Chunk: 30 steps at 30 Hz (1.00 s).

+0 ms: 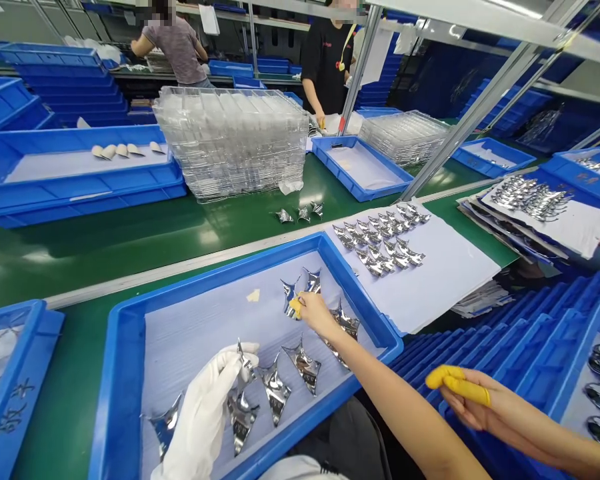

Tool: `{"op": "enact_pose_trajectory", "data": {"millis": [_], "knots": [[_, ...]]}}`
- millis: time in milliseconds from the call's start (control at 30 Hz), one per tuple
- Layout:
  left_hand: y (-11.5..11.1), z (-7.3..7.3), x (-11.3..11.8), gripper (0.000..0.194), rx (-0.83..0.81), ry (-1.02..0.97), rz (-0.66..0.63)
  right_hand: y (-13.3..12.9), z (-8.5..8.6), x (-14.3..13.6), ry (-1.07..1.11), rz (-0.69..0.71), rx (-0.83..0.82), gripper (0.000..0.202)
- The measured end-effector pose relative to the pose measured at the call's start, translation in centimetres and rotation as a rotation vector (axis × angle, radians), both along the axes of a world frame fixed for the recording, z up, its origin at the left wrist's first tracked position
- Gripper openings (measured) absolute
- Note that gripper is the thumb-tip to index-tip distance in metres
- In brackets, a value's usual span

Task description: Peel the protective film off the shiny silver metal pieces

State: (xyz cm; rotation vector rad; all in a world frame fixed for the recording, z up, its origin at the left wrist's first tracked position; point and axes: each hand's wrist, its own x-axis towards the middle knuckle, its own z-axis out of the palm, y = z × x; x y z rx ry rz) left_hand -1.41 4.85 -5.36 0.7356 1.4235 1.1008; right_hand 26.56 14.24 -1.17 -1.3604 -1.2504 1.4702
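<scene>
Metal pieces [247, 371]: left hand [206, 402] pinches one, right hand [313, 311] apparently closes its grip on another, three lie on bench [240, 233].

Bright overhead light, glare on green belt [180, 243] (edges stretched).

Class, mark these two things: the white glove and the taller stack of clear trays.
White glove [200, 407], head view: back of the hand.
Taller stack of clear trays [240, 160], head view: its front side.
</scene>
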Motion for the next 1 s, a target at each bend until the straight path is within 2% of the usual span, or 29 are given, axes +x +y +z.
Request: {"op": "enact_pose_trajectory", "data": {"millis": [100, 133, 167, 233, 367, 433, 467, 533, 633, 667, 733, 800, 1000], "knots": [[0.1, 0.1, 0.2, 0.037, 0.027, -0.004, 0.048, -3.3, 0.6, 7.6, -0.050, -0.003, 0.050, 0.020], [0.1, 0.3, 0.3, 0.036, 0.045, -0.005, 0.063, -3.6, 0.4, 9.4, -0.086, 0.072, 0.077, 0.029], [0.2, 0.4, 0.5, 0.034, 0.063, -0.008, 0.076, -3.4, -0.1, 10.5, -0.106, 0.055, 0.102, 0.040], [0.4, 0.8, 0.8, 0.032, 0.110, -0.022, 0.107, -1.4, -1.7, 10.7, -0.131, 0.075, 0.112, 0.046], [1.2, 2.0, 1.1, 0.028, 0.217, -0.026, 0.121, 5.1, -4.9, 5.8, -0.173, 0.138, 0.200, 0.050], [1.6, 2.6, 1.2, 0.026, 0.260, 0.004, 0.122, 6.4, -5.6, 2.5, -0.194, 0.179, 0.266, 0.043], [1.7, 2.9, 1.3, 0.025, 0.282, 0.026, 0.129, 6.1, -5.6, 1.0, -0.202, 0.200, 0.304, 0.035], [1.8, 3.2, 1.6, 0.022, 0.328, 0.090, 0.149, 3.8, -5.3, -1.9, -0.209, 0.232, 0.395, 0.020], [1.5, 3.2, 2.1, 0.018, 0.388, 0.181, 0.171, -1.8, -4.5, -5.5, -0.210, 0.275, 0.569, 0.023], [1.3, 3.1, 2.3, 0.016, 0.403, 0.193, 0.179, -3.5, -4.3, -6.4, -0.250, 0.301, 0.766, 0.028], [0.8, 2.8, 2.7, 0.014, 0.419, 0.186, 0.201, -5.8, -4.0, -7.6, -0.321, 0.274, 1.009, 0.028], [0.4, 2.8, 3.1, 0.014, 0.403, 0.167, 0.226, -6.9, -3.8, -8.0, -0.370, 0.230, 1.138, 0.027], [0.1, 4.4, 3.5, 0.033, 0.274, 0.143, 0.268, -7.6, -2.9, -7.7, -0.502, 0.244, 1.267, 0.037]]}}
